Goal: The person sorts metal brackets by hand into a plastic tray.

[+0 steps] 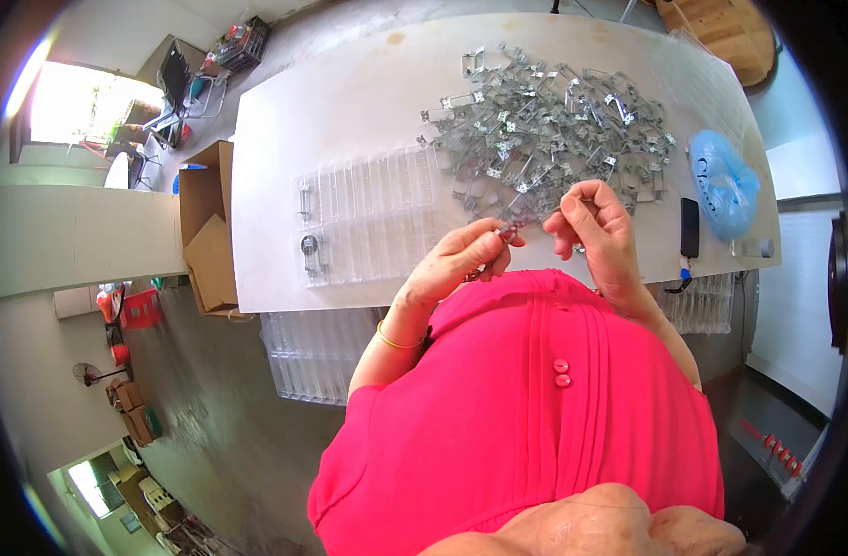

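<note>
My left hand (465,252) is closed in front of my chest, thumb and fingers pinching a small metal bracket (508,233). Facing it, my right hand (602,232) has its thumb and forefinger pressed together near the bracket's end; what they hold, if anything, is too small to make out. Just beyond both hands spreads a heap of loose silvery metal brackets (544,130). On the table to the left lies a clear plastic tray (373,199) with narrow compartments. Metal pieces (310,248) sit in its leftmost compartments.
The white table (336,111) carries a blue plastic bag (722,185), a black phone (690,228) and more clear plastic (711,83) at the right. Stacked clear trays (303,357) stand below the table's front edge. An open cardboard box (208,250) is by its left side.
</note>
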A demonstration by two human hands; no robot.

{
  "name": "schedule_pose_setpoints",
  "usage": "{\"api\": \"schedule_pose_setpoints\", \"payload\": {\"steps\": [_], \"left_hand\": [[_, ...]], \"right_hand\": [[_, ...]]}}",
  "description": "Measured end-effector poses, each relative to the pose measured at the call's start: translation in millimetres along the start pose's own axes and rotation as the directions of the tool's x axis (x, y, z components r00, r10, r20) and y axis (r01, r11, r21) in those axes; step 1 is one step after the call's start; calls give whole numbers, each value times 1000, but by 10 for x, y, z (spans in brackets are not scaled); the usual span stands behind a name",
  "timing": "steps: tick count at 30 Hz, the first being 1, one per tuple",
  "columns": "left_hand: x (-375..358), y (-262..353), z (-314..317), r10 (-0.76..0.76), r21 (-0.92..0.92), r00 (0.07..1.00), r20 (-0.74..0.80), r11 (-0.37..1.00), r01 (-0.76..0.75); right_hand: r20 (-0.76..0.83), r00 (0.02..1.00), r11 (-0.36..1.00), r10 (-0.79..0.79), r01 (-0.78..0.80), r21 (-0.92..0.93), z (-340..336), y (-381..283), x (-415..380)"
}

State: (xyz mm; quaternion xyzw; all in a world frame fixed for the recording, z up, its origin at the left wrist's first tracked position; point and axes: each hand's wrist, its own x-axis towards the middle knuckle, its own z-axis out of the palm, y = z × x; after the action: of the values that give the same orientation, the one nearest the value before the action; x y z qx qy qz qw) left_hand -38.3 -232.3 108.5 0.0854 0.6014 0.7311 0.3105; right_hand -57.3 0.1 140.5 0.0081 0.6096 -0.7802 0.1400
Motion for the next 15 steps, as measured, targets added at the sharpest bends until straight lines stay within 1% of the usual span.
{"api": "schedule_pose_setpoints", "payload": {"steps": [1, 2, 3, 4, 7, 11, 13, 14, 15], "left_hand": [[15, -23, -24, 22, -106, 1000, 12, 994, -21], [36, -50, -44, 46, -211, 999, 23, 977, -41], [47, -71, -48, 67, -316, 997, 29, 947, -54], [73, -89, -22, 107, -353, 994, 27, 931, -90], [118, -54, 75, 93, -374, 996, -17, 923, -92], [175, -57, 191, 112, -389, 994, 2, 915, -102], [189, -57, 255, 85, -361, 996, -22, 929, -87], [198, -61, 284, 85, -361, 996, -28, 928, -89], [214, -66, 319, 101, -328, 994, -46, 938, -111]], "right_hand": [[-16, 998, 998, -56, 56, 12, 26, -8, -25], [-20, 998, 998, -60, 60, 9, 32, -6, -38], [22, 993, 994, -112, 112, -1, 37, 14, -56], [65, 984, 986, -164, 165, -8, 39, 32, -67], [96, 979, 981, -180, 186, -55, 23, 48, -99], [104, 971, 970, -218, 227, -84, -61, 96, -62], [71, 960, 948, -272, 280, -152, -118, 120, -52], [75, 960, 948, -270, 279, -150, -154, 119, -48], [117, 937, 892, -330, 350, -287, -199, 114, -46]]}}
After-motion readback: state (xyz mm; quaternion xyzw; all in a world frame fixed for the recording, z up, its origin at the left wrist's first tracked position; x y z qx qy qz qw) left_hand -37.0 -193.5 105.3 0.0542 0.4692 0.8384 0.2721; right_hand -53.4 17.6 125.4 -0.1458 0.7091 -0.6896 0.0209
